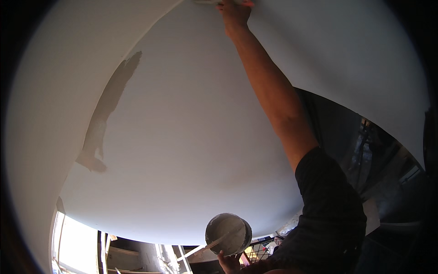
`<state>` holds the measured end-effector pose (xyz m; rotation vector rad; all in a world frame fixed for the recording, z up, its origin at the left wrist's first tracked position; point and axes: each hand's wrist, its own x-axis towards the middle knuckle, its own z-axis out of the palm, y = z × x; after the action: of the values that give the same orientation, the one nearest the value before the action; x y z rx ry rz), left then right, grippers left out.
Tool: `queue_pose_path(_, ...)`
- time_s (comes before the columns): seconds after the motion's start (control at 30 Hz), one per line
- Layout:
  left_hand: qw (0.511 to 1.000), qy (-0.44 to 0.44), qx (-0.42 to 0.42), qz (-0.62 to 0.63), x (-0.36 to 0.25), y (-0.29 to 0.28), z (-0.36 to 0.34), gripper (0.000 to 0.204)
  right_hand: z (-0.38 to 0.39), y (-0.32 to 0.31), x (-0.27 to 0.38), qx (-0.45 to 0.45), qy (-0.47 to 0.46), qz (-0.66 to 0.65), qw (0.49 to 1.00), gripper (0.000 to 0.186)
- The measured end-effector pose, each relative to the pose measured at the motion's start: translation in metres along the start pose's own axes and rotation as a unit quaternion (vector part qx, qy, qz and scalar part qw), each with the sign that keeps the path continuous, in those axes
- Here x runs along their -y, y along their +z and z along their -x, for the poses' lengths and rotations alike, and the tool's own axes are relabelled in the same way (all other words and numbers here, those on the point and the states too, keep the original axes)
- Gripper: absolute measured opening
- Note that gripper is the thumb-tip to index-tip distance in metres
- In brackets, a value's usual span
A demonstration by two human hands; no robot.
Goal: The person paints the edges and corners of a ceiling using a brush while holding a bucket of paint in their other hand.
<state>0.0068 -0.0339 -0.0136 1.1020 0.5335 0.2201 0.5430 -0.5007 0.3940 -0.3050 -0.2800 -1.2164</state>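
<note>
My right arm, in a dark short sleeve, stretches up along a smooth pale wall (191, 114). At the upper edge my right hand (236, 13) is closed on a pale flat tool (206, 1), mostly cut off, so its kind is hidden. Low in the middle, my left hand (229, 263) has its fingers at the side of a dark round bucket (247, 233), holding it. Greyish paste (226, 227) lies inside the bucket, and a light stick (218, 240) slants out over its rim. A darker grey strip of paste (112, 91) runs along the wall's left corner.
An adjoining wall (41, 114) bends down the left side. Bright daylight enters through an opening (77, 244) at the lower left. Pale wooden pieces (169, 258) and a dark wire crate (258, 252) are below. A dark area with blurred items (365, 150) lies at the right.
</note>
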Motion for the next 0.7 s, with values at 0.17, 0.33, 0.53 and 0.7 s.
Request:
queue_pose_path(0.17,1.0,-0.011,-0.002,-0.008,-0.002,-0.001,0.0,0.079,0.002,0.001,0.004,-0.012,0.027,-0.001,1.0,0.017)
queue_pose_path(0.33,1.0,-0.012,0.025,0.009,0.0,-0.007,-0.005,0.078,0.002,0.002,0.003,-0.009,0.014,-0.013,1.0,0.019)
queue_pose_path(0.53,1.0,-0.008,0.025,0.007,0.0,-0.006,-0.003,0.076,0.005,0.002,0.003,0.009,0.024,-0.027,0.999,0.017)
queue_pose_path(0.7,1.0,-0.012,0.025,0.004,0.0,-0.007,-0.003,0.077,0.009,0.003,0.005,0.026,0.03,-0.046,0.998,0.016)
